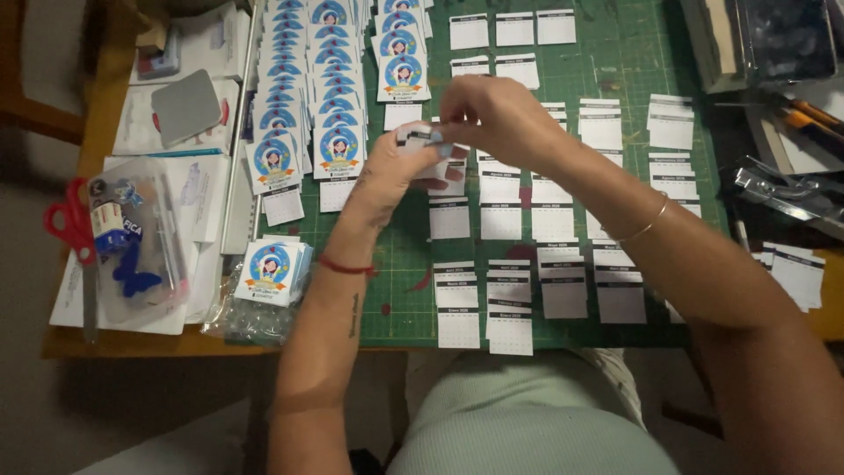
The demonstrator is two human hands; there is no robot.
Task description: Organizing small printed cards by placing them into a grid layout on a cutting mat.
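Head view — a small stack of calendar slips [420, 141] is held above the green cutting mat [633, 53], gripped in the closed left hand [406, 165]; its top edge is pinched by the right hand [492, 110] from above.

Your arms and what you are wearing

You are wearing a thin red string around your left wrist [347, 266] and a thin gold bangle around your right wrist [642, 227]. Your arms are showing bare, with no sleeves. A small dark tattoo is running along your left forearm [352, 315]. You are wearing pale green clothes [519, 422].
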